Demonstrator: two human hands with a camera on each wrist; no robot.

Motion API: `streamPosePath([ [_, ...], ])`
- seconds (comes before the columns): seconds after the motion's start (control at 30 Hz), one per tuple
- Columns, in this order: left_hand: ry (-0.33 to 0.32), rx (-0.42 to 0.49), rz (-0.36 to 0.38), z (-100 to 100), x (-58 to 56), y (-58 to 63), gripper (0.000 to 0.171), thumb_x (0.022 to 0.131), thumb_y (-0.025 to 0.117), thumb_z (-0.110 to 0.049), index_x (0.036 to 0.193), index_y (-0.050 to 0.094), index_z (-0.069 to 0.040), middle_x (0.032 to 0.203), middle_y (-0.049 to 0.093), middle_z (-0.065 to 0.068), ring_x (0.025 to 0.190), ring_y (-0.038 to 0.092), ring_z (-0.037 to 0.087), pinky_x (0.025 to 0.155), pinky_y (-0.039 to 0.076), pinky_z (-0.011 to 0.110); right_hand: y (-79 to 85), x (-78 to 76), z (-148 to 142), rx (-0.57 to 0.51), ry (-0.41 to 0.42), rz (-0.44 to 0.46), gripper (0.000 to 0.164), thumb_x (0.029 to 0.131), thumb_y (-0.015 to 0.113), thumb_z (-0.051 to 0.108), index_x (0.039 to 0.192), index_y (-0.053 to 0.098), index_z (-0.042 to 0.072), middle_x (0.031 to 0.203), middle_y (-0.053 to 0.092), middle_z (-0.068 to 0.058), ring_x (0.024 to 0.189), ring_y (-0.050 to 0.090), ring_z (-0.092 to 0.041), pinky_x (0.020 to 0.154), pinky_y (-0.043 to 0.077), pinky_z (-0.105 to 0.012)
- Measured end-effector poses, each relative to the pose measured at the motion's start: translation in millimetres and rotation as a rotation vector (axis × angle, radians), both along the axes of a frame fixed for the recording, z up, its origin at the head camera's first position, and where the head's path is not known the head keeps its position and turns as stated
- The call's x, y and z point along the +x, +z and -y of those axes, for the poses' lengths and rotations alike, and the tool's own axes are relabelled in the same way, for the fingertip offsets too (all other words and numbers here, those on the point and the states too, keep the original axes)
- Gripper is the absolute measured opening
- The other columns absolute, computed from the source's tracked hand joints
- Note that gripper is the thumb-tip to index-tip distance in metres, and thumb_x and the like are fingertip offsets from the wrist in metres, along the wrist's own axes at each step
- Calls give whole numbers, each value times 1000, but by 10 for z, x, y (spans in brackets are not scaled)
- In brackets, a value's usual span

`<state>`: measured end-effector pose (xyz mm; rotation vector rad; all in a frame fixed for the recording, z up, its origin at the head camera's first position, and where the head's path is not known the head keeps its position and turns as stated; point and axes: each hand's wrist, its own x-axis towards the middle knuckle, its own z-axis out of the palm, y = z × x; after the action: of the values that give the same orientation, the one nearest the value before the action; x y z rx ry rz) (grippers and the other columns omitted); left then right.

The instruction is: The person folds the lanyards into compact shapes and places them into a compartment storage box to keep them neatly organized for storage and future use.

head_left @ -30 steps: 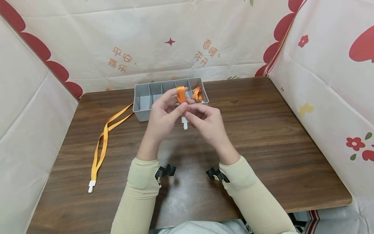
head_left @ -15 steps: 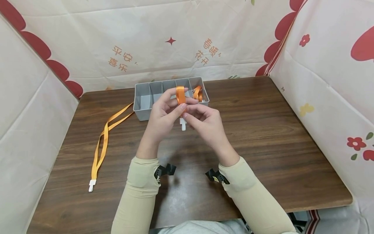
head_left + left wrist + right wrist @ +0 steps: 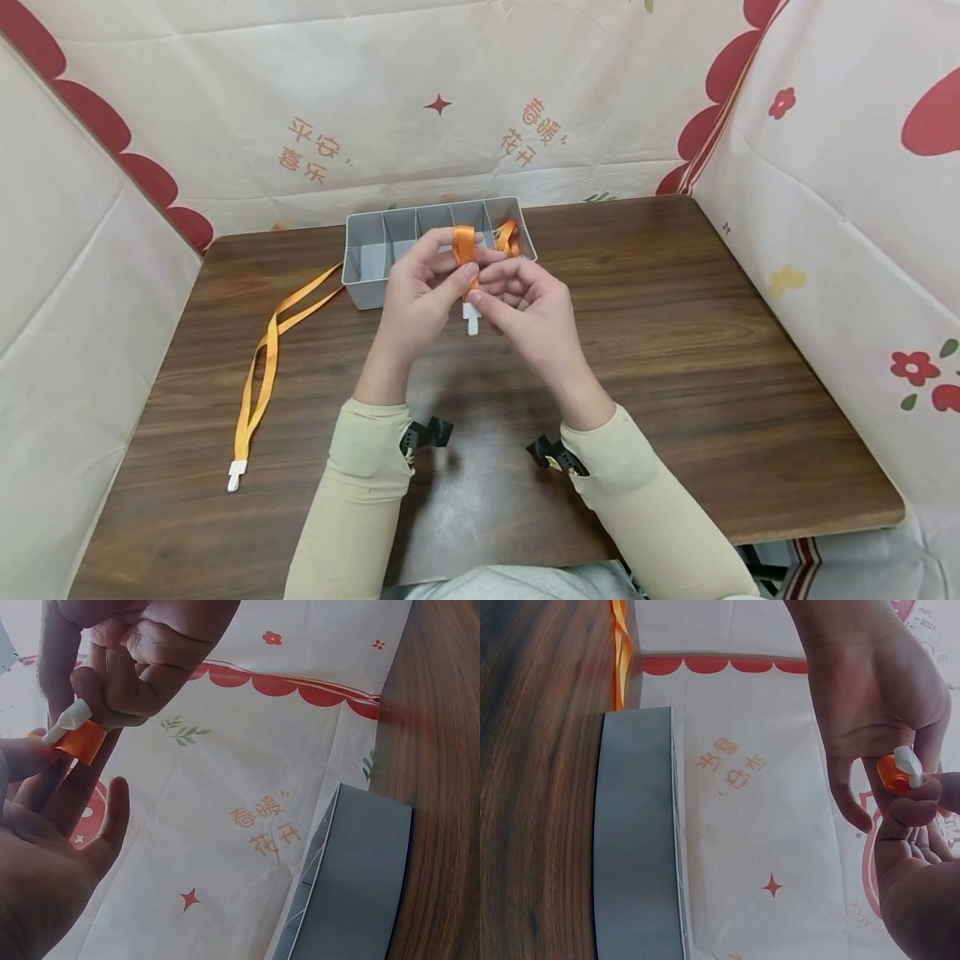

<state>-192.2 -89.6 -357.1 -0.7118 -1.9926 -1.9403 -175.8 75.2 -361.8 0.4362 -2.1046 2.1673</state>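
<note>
Between both hands, raised in front of the grey box, is an orange lanyard (image 3: 464,244) wound into a small coil, its white clip (image 3: 471,318) hanging below. My left hand (image 3: 420,287) holds the coil, thumb in front and fingers behind it. The right hand (image 3: 532,308) pinches the lanyard low down, close above the clip, its other fingers curled. In the left wrist view the orange band (image 3: 84,742) and white clip (image 3: 73,715) show between the fingers. From the right wrist, the coil (image 3: 892,774) and clip (image 3: 909,761) appear end-on at the fingertips.
A grey divided box (image 3: 365,293) stands at the table's back; its right compartment holds another coiled orange lanyard (image 3: 508,239). One more lanyard (image 3: 272,337) lies stretched on the wooden table (image 3: 712,375) at left, reaching the box. Patterned white cloth (image 3: 435,50) walls the back and sides.
Both hands stay in nearly the same place with the coil. The right hand's fingers have shifted slightly, their tips showing more now. The coil and clip have moved only a little.
</note>
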Motion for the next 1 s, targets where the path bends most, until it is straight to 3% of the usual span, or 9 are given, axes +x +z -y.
streamPosePath([
  [0.17,24,-39,-49,-7,-9,-24,25,102,63,5,127,61,6,110,78,27,96,71,7,74,53,24,9,2,8,-67,0,-1,33,91,76,-7,99,51,12,87,74,4,71,71,-6,57,55,-22],
  [0.33,-33,4,-55,-26,-6,-41,21,102,60,7,122,52,7,111,76,32,95,72,5,75,54,22,34,6,13,-73,-9,-3,35,90,75,-10,97,49,13,86,74,9,69,69,-7,56,52,-22],
  [0.57,-112,97,14,-45,4,-23,37,103,57,10,111,37,-19,116,72,40,90,74,5,63,47,20,57,18,23,-68,-27,25,36,89,75,-9,90,44,10,81,72,8,67,67,-6,57,54,-20],
  [0.67,-122,98,27,-39,9,-9,37,103,57,9,120,38,-17,118,72,39,89,73,6,62,46,22,63,25,25,-66,-30,25,36,89,75,-9,91,45,10,82,72,9,66,67,-6,57,55,-20],
  [0.83,-123,88,48,-18,12,0,50,103,58,8,146,37,-8,118,73,35,69,65,8,56,42,22,65,28,29,-73,-20,32,37,89,75,-10,92,45,12,82,73,9,67,67,-6,58,56,-21],
  [0.9,-114,84,48,-14,10,-2,48,103,59,8,144,39,-7,117,74,35,68,63,8,56,42,21,67,26,32,-72,-20,29,36,89,75,-9,92,46,12,82,73,9,67,67,-6,57,55,-21],
  [1.0,-91,91,48,-19,12,-3,35,102,59,9,126,40,-10,108,74,36,66,59,8,55,39,21,75,25,40,-71,-19,23,34,90,74,-8,91,46,11,82,74,10,67,67,-7,57,54,-20],
])
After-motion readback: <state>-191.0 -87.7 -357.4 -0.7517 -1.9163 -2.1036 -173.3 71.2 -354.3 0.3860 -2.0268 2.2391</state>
